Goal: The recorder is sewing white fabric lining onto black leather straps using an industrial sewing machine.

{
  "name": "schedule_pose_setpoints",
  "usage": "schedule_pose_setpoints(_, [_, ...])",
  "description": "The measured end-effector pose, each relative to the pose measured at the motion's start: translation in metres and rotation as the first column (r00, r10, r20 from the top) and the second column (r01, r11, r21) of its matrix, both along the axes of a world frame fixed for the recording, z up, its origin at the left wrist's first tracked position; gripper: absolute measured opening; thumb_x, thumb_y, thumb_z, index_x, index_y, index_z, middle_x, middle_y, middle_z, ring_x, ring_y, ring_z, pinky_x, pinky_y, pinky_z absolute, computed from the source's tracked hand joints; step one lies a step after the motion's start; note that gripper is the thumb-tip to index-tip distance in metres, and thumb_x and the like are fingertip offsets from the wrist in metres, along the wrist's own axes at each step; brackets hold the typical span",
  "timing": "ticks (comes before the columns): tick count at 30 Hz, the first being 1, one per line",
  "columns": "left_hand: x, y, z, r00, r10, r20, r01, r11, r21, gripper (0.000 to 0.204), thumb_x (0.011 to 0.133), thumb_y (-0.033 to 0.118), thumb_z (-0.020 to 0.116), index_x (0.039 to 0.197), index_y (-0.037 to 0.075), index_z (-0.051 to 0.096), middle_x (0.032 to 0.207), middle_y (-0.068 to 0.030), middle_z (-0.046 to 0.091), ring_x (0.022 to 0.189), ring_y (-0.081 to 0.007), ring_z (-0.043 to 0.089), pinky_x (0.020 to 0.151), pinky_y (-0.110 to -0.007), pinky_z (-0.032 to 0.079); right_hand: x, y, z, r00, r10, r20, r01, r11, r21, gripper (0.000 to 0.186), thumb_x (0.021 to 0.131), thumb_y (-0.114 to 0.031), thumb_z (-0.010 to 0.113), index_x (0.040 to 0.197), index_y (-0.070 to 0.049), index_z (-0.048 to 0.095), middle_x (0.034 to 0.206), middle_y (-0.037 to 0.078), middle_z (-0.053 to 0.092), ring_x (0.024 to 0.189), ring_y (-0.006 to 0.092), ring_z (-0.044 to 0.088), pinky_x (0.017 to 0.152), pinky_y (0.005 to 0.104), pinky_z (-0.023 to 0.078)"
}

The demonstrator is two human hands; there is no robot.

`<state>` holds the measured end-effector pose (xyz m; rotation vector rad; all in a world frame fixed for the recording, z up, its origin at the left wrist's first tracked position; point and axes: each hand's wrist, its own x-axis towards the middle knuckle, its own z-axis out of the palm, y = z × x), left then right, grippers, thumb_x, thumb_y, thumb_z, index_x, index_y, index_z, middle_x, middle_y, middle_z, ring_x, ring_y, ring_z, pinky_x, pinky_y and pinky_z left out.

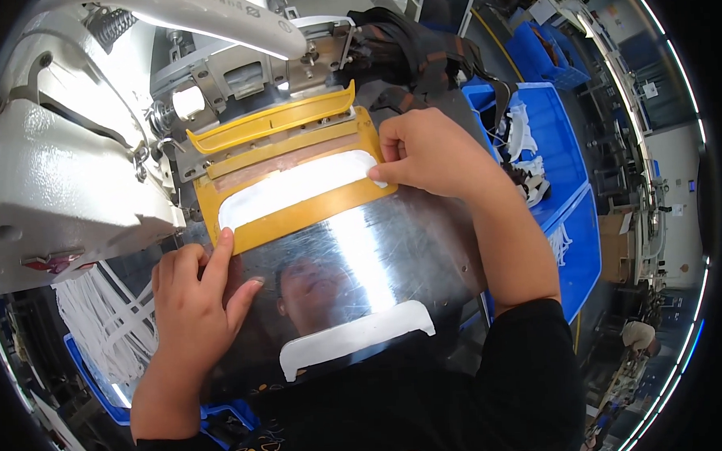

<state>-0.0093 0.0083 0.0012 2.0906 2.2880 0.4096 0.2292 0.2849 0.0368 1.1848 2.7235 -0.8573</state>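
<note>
A white cut piece [296,188], apparently fabric, lies on the yellow plate [305,219] of a sewing machine's clamp. My left hand [193,299] is open, its index fingertip touching the piece's left end by the plate edge and its thumb spread over the metal table. At the other end my right hand [434,151] has curled fingers, with the thumb tip on the piece's right corner. Whether that hand also grips its edge from below is hidden. A second white piece [357,337] of like shape lies flat on the shiny table, close to my body.
The white sewing machine head [65,172] stands at the left, its arm over the back. A raised yellow clamp bar [274,117] sits behind the plate. Blue bins [572,250] with white pieces stand right of the metal table [410,255]; white strips [106,314] hang at left.
</note>
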Motion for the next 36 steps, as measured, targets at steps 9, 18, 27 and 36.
schedule_pose_setpoints(9, [0.000,-0.005,0.006,0.999,-0.025,0.029,0.022,0.996,0.092,0.053,0.082,0.026,0.089,0.127,0.003,0.074,0.110,-0.0151,0.060,0.102,-0.0354,0.058,0.091,-0.046,0.049,0.047,0.060,-0.006,0.914,-0.296,-0.279,0.360,0.907,0.219,0.038,0.083,-0.032,0.089,0.095,0.001,0.076,0.080,0.012,0.074,0.076,0.0247,0.072,0.073,0.0368,0.057])
schedule_pose_setpoints(18, [0.001,-0.004,0.007,0.998,-0.028,0.060,0.021,0.995,0.102,0.050,0.082,0.025,0.090,0.124,0.002,0.075,0.106,-0.0126,0.060,0.100,-0.0334,0.058,0.090,-0.046,0.048,0.044,0.072,-0.011,0.973,-0.216,-0.085,0.220,0.974,0.045,0.025,0.085,-0.016,0.088,0.086,0.000,0.069,0.075,0.007,0.067,0.074,0.0184,0.063,0.073,0.0348,0.051])
schedule_pose_setpoints(27, [0.000,-0.006,0.007,0.996,-0.040,0.075,0.032,0.994,0.105,0.049,0.083,0.024,0.089,0.124,0.001,0.075,0.106,-0.0127,0.059,0.101,-0.0334,0.058,0.089,-0.046,0.048,0.042,0.071,-0.018,0.952,-0.171,-0.253,0.181,0.983,0.014,0.024,0.086,-0.013,0.088,0.089,-0.001,0.067,0.073,0.003,0.062,0.072,0.0149,0.058,0.070,0.0318,0.049])
schedule_pose_setpoints(36, [0.002,-0.009,0.006,0.996,-0.032,0.088,0.024,0.996,0.086,0.049,0.083,0.024,0.089,0.124,0.000,0.075,0.108,-0.0135,0.059,0.101,-0.0336,0.058,0.090,-0.046,0.048,0.034,0.067,-0.017,0.970,-0.174,-0.167,0.179,0.984,0.018,0.030,0.080,-0.017,0.093,0.092,0.002,0.072,0.079,0.010,0.071,0.077,0.0209,0.067,0.073,0.0364,0.053])
